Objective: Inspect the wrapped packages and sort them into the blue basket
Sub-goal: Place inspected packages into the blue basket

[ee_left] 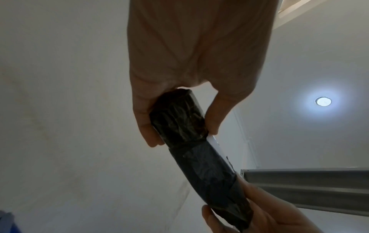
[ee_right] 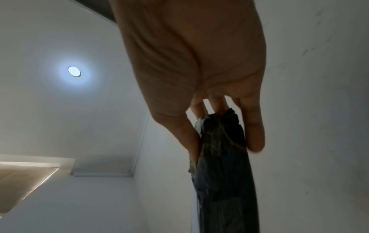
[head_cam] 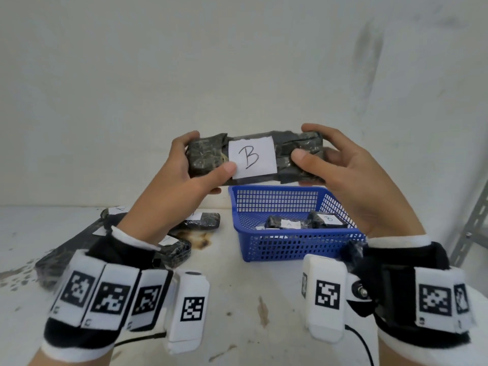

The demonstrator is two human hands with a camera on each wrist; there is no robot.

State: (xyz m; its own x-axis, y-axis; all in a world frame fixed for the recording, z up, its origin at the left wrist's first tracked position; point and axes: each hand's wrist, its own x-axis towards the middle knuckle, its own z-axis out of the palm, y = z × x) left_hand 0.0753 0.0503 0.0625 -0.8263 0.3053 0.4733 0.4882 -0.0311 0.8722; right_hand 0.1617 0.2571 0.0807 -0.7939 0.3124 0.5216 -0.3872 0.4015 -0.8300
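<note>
I hold a long package (head_cam: 252, 157) wrapped in dark film level in front of me, above the far rim of the blue basket (head_cam: 290, 247). Its white label reads "B". My left hand (head_cam: 211, 151) grips its left end, thumb in front and fingers behind. At the other end my right hand (head_cam: 306, 142) grips it the same way. In the left wrist view the package (ee_left: 191, 141) runs from my left hand (ee_left: 179, 123) down to the right hand (ee_left: 269, 217). The right wrist view shows my right hand (ee_right: 223, 138) pinching the package's end (ee_right: 223, 173). Inside the basket lie a package labelled "A" (head_cam: 289, 223) and one labelled "B" (head_cam: 328, 219).
Several more wrapped packages (head_cam: 203, 220) lie on the stained white table (head_cam: 237, 299) left of the basket, partly hidden by my left arm, beside a flat dark bundle (head_cam: 66, 254). A grey metal shelf frame (head_cam: 472, 225) stands at the right edge. A white wall is close behind.
</note>
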